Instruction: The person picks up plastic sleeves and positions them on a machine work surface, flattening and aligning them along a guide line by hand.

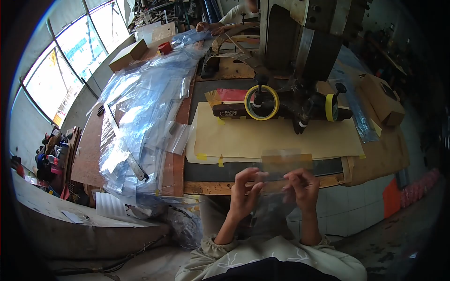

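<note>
At the table's front edge, my left hand and my right hand are raised a short way apart, thumbs and fingertips pinched together. Between them is a thin, clear plastic sheet, see-through and hard to outline. Its top part overlaps the table edge and its lower part seems to hang toward my lap. Behind it, cream paper sheets lie on a dark mat, with bits of yellow tape at their edge. A dark bar clamp of the press rests across the paper, with a yellow tape roll on it.
A tall metal press column stands behind the bar. Clear plastic bags are heaped on the left, with a metal ruler on top. Cardboard boxes sit at right. Another person's hand is at the far end.
</note>
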Demonstrator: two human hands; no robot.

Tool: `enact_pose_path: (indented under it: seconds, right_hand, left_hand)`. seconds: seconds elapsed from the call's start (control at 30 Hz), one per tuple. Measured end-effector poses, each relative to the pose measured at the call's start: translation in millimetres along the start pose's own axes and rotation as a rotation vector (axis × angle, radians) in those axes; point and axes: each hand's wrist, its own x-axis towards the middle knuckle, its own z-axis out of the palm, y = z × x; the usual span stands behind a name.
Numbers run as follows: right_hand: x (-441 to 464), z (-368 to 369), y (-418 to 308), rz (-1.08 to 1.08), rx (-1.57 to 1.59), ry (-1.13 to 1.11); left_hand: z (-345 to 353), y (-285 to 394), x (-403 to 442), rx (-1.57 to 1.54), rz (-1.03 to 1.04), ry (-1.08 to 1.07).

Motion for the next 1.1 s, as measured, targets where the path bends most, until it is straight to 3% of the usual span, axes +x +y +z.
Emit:
enact_pose_path:
  seconds: [0.07,0.17,0.3,0.37,0.57,0.7,0.8,0.9,1.0,1.1]
  right_hand:
    - [7,3,9,-0.089,-0.028,0.016]
    - [9,4,-1,0.014,-0.029,0.063]
    - [10,8,8,-0.182,-0.114,0.146]
    - [12,7,17,-0.319,-0.234,0.157]
    - [5,8,9,-0.231,-0.267,-0.004]
    - [8,13,2,-0.183,-0.209,0.096]
    - [13,13,1,-0.191,-0.188,0.143]
    - [19,15,-1,-0.148,-0.131,0.188]
    - [29,14,-5,-0.085,-0.131,0.208]
    - [41,14,-9,-0.056,-0.219,0.2]
  left_hand:
    - [1,-13,-7,-0.183,-0.041,-0.023]
    - [5,3,-6,-0.123,-0.042,-0.052]
    - [-6,20,-5,-0.184,-0.294,-0.168]
    - [-10,24,-7,-0.217,-0.289,-0.236]
    - [-8,42,-3,-0.069,-0.288,-0.31]
    - [-4,39,-5,-0.047,-0.398,-0.261]
    - [-4,35,-6,0.106,-0.252,-0.273]
    - [-1,40,-11,0.204,-0.358,-0.306]
    - [4,37,-20,0.297,-0.318,-0.311]
    - [4,34,-25,0.406,-0.475,-0.378]
